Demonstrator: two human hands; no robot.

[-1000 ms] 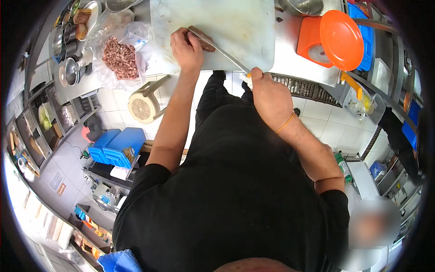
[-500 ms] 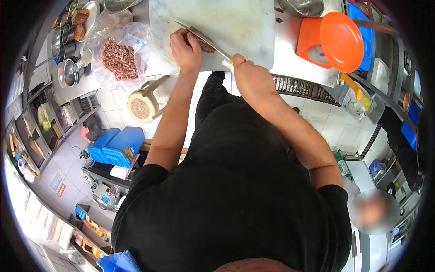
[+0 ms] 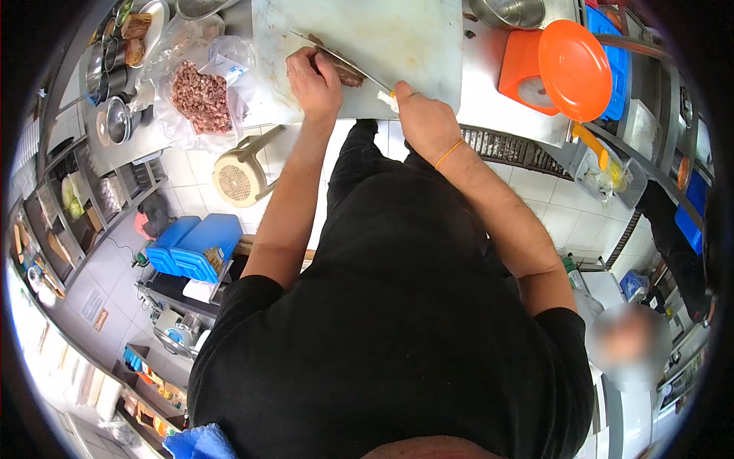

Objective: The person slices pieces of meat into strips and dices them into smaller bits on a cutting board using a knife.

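Note:
A long piece of brown meat [image 3: 345, 73] lies slanted on the white cutting board [image 3: 390, 38]. My left hand [image 3: 313, 83] presses on the meat's left side with curled fingers. In my right hand [image 3: 423, 115] is the yellow handle of a long knife [image 3: 358, 67]; its blade lies along the meat's upper edge, close to my left fingertips, and the tip points to the upper left. Something white shows at the handle, beside my right fingers. Left of the board, an opened plastic bag holds diced meat [image 3: 200, 98].
An orange scale [image 3: 524, 73] with an orange plate [image 3: 575, 70] stands right of the board, near a metal pot [image 3: 511, 11]. Small metal bowls [image 3: 120, 121] are at the left. Below the counter stands a beige stool [image 3: 238, 177]. Another person [image 3: 631, 344] is at the lower right.
My right hand and the knife have moved left and up from where they were a second ago, the blade sliding along the meat. My left hand has stayed nearly in place.

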